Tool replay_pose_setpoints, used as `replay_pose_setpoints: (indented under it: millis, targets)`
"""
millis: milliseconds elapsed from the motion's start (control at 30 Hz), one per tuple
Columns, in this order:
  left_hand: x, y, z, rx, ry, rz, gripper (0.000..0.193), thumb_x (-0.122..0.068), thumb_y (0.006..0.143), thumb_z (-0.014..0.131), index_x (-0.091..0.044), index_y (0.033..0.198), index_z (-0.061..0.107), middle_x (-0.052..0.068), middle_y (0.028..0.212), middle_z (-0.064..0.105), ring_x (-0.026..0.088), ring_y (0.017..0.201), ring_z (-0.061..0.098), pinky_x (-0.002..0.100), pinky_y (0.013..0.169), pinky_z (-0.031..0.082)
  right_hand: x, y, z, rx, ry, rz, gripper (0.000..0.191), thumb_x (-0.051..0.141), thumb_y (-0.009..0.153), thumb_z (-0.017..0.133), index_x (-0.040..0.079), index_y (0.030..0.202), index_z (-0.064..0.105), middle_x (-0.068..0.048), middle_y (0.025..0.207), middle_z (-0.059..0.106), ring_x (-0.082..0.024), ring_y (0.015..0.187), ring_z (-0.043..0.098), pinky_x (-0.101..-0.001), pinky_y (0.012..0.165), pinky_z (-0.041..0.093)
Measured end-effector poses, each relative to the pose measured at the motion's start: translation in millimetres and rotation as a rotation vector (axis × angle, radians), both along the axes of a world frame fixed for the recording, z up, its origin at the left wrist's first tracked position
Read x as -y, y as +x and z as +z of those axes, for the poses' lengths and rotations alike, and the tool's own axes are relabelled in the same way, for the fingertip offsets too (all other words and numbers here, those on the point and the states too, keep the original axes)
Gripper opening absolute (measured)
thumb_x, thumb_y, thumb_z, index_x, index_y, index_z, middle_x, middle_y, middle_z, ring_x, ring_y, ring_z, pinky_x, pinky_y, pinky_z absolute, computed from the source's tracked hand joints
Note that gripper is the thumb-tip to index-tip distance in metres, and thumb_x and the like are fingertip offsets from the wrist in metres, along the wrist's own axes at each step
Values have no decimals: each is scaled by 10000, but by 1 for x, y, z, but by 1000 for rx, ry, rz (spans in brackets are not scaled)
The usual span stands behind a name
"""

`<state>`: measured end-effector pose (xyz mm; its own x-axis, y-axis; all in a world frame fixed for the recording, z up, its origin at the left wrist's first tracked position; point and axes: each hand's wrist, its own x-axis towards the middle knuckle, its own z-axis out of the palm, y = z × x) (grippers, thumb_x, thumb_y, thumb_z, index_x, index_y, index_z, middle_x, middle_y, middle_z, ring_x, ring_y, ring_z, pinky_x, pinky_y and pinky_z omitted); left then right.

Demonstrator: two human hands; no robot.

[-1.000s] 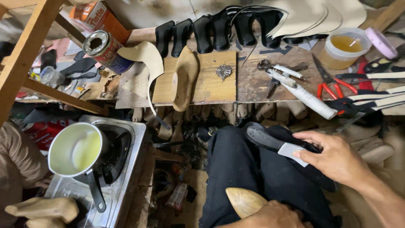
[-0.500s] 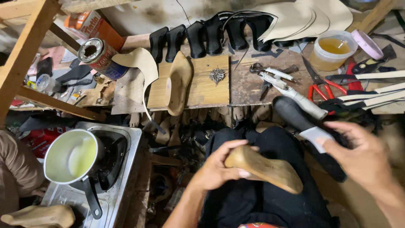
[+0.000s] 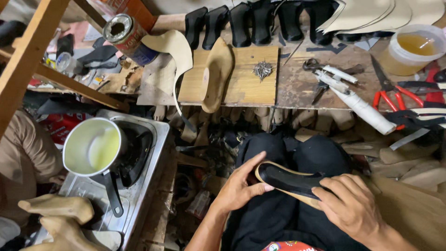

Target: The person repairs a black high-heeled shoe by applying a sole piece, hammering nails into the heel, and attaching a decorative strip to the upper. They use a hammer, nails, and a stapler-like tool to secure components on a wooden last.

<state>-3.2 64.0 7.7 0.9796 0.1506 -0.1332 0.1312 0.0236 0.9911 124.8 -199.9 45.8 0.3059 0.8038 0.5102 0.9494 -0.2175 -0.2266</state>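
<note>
Both hands work over the lap, above black trousers. The left hand [image 3: 241, 188] cups the toe end of a wooden shoe last [image 3: 297, 190], thumb lying along the near edge, grip closed on it. The right hand [image 3: 355, 207] covers the heel end from above, fingers [image 3: 332, 186] curled over a black insole piece [image 3: 290, 180] that lies on the last's bottom face; grip closed on insole and last together. The tan rim of the last shows around the black piece at the toe. The last sits tilted, toe towards the left, resting just above the thighs.

On the desk [image 3: 297, 83] beyond the knees: a second wooden last [image 3: 214, 76] lies on a light wooden board [image 3: 241, 81], with a small heap of tacks [image 3: 263, 69] near the board's right edge. Right of these lie pincers [image 3: 325, 76], a white wrapped handle [image 3: 364, 109], red-handled scissors [image 3: 392, 95] and a plastic tub of amber glue [image 3: 411, 49]. A row of black heel pieces [image 3: 260, 21] stands along the back. A tin can [image 3: 125, 35] lies on its side at left.

Lower left, a saucepan [image 3: 93, 148] with pale liquid sits on a gas stove [image 3: 139, 186].
</note>
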Motion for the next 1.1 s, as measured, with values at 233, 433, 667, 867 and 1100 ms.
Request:
replay_pose_setpoints:
  millis: [233, 433, 667, 867, 1100]
  targets:
    - [-6, 0, -8, 122, 75, -57, 765, -63, 781, 871, -65, 1475, 548, 57, 1329, 615, 151, 1024, 652, 274, 853, 562, -2, -7, 3, -107, -62, -13, 356, 182, 618, 813, 81, 946, 718, -102, 1017, 641, -329, 1000, 622, -482, 892, 501]
    - [-5, -2, -9, 87, 0, -37, 736, -69, 771, 874, -39, 1444, 577, 55, 1289, 636, 140, 1028, 675, 281, 873, 585, -5, -11, 5, -223, -4, -30, 282, 256, 691, 798, 124, 920, 698, -152, 1282, 636, -358, 1217, 591, -457, 991, 464]
    - [-4, -5, -10, 63, -36, 6, 729, -68, 750, 883, -23, 1420, 598, 59, 1252, 674, 145, 1007, 700, 291, 879, 600, -8, -5, 4, -384, -70, -63, 491, 240, 637, 835, 77, 1056, 640, -77, 1177, 706, -282, 1123, 645, -444, 979, 439]
    - [-6, -5, -12, 37, -21, 10, 734, -88, 739, 890, -20, 1414, 609, 77, 1247, 688, 156, 998, 710, 297, 871, 603, -13, -3, 4, -465, -51, -30, 541, 189, 619, 845, 53, 1104, 648, -112, 1158, 702, -311, 1101, 653, -426, 966, 499]
    - [-12, -5, 9, 295, 416, -21, 753, -214, 772, 907, -21, 1430, 594, 155, 1279, 685, 277, 1160, 670, 354, 971, 536, -17, -3, 4, -444, -48, 10, 540, 171, 618, 849, 46, 1103, 647, -132, 1134, 698, -321, 1066, 665, -410, 920, 529]
